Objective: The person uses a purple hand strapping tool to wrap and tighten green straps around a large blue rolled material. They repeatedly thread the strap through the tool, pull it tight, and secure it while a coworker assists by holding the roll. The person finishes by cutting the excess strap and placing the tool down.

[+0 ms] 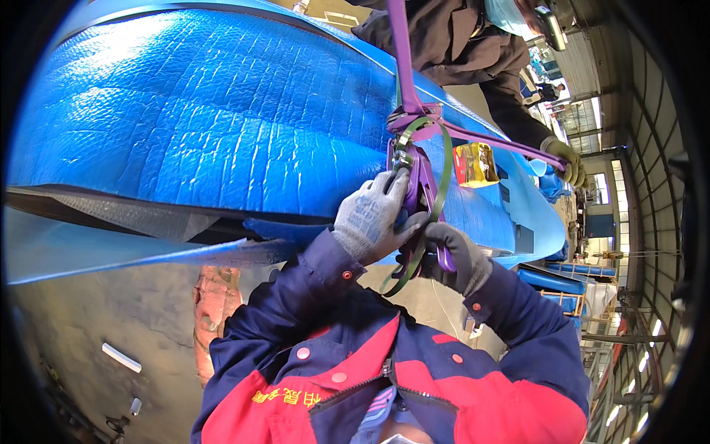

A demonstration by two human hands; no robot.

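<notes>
Your left hand (372, 216), in a grey glove, is closed over the purple ratchet (419, 194), fingers wrapped on its body from the left side. Your right hand (457, 255), in a dark glove, is closed on the lower end of the ratchet handle, just below and to the right of the left. Both hands touch the ratchet, the left higher and nearer its top. Its long axis runs up and away from you, in line with the purple strap (400, 52) that climbs over the blue wrap (207, 111). A green band (444, 174) loops round the ratchet and trails down between your hands. Just right of it sits a yellow tag (475, 164). Beyond, at the wrap's far edge, another person's gloved hand (566, 159) holds a branch of the strap.
</notes>
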